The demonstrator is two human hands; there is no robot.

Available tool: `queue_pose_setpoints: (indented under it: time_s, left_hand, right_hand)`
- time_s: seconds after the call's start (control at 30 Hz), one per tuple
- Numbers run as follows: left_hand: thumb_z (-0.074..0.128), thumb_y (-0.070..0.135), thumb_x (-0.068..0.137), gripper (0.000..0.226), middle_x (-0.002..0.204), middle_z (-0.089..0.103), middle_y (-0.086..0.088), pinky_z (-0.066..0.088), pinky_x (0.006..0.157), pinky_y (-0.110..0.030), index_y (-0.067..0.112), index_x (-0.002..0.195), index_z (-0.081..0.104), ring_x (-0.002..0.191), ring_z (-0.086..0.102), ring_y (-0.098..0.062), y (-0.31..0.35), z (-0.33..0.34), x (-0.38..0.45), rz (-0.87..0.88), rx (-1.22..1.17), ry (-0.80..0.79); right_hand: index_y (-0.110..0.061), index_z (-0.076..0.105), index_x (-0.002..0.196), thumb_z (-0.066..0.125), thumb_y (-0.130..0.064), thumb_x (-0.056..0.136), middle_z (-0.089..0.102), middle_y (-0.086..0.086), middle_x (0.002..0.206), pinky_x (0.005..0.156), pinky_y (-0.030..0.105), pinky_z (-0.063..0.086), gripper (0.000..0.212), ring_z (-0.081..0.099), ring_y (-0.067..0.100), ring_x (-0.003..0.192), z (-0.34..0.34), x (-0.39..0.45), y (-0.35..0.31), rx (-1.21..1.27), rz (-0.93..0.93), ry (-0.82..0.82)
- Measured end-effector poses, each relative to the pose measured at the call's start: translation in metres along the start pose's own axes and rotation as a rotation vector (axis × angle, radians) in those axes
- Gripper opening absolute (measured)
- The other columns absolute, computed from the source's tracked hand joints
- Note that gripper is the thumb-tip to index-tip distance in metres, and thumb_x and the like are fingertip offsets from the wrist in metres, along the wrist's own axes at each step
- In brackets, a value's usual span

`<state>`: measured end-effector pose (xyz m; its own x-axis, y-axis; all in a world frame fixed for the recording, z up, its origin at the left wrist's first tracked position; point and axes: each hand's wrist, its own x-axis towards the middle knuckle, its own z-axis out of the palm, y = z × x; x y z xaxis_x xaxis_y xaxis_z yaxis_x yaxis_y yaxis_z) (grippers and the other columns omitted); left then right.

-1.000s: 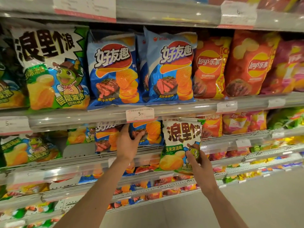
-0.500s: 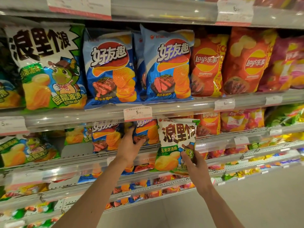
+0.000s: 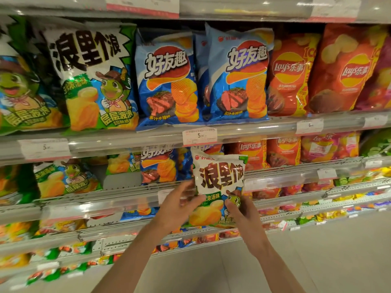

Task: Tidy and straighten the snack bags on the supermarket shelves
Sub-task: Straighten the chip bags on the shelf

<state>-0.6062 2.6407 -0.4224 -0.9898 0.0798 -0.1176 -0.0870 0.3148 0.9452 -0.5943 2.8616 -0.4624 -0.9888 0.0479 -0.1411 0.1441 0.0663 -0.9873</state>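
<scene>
A: Any room on 2nd shelf?
B: Bare gap (image 3: 120, 179) btw frog bag (image 3: 63, 178) & blue steak bag (image 3: 158, 166). Elsewhere packed tight.
A: Blockers?
B: Clear rail (image 3: 127, 193) across front, price tag (image 3: 200, 136) hanging above.

Glossy plastic film is covering the snack bags (image 3: 220, 187); clear shiny plastic strips (image 3: 127, 142) are fronting paper price labels (image 3: 200, 136).

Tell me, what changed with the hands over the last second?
The left hand left the blue crisp bags on the shelf and came across to the white-and-green frog snack bag. The right hand kept its grip on that bag's lower corner. The shelved bags stayed put.
</scene>
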Motion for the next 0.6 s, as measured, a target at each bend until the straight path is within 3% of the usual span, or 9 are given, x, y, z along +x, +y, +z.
queue_pose_setpoints:
  time_s: [0.1,0.23,0.37,0.5,0.6]
  left_hand:
    - [0.083,0.038,0.082,0.056,0.114,0.069,0.031,0.057,0.093,-0.024,0.041,0.131,0.054,0.113,0.063,0.006,-0.014,-0.018,-0.01,-0.004,-0.016,0.021]
    - [0.086,0.031,0.08,0.069,0.126,0.07,0.013,0.056,0.101,-0.041,0.026,0.141,0.054,0.119,0.064,-0.007,-0.029,-0.059,-0.028,-0.001,-0.011,0.093]
    - [0.087,0.032,0.08,0.067,0.123,0.071,0.017,0.058,0.096,-0.035,0.029,0.139,0.056,0.115,0.065,-0.003,-0.046,-0.109,-0.047,-0.03,-0.04,0.152]
    - [0.085,0.034,0.081,0.06,0.115,0.073,0.025,0.059,0.081,-0.019,0.035,0.134,0.058,0.107,0.067,0.005,-0.066,-0.157,-0.065,-0.037,-0.052,0.193]
    - [0.082,0.039,0.082,0.061,0.119,0.073,0.017,0.057,0.08,-0.019,0.035,0.137,0.056,0.108,0.068,-0.005,-0.08,-0.187,-0.074,-0.062,-0.046,0.229]
  right_hand:
    - [-0.025,0.062,0.125,0.071,-0.049,0.085,0.076,-0.003,0.115,0.101,0.048,0.056,0.048,0.072,0.017,0.11,0.027,-0.012,-0.001,0.017,0.005,-0.044]
    - [-0.03,0.062,0.124,0.072,-0.036,0.092,0.076,-0.008,0.117,0.099,0.039,0.057,0.034,0.071,0.015,0.113,0.07,-0.026,-0.005,0.003,-0.004,-0.08]
    - [-0.034,0.062,0.122,0.071,-0.032,0.096,0.075,-0.013,0.118,0.094,0.026,0.056,0.028,0.07,0.008,0.112,0.122,-0.036,-0.014,-0.036,-0.02,-0.122]
    - [-0.034,0.065,0.114,0.071,-0.032,0.096,0.076,-0.018,0.108,0.083,0.016,0.055,0.019,0.071,0.003,0.104,0.177,-0.039,-0.023,-0.086,-0.007,-0.151]
    - [-0.04,0.064,0.11,0.07,-0.04,0.095,0.074,-0.024,0.104,0.088,0.016,0.052,0.016,0.067,-0.004,0.103,0.213,-0.038,-0.026,-0.117,0.039,-0.19]
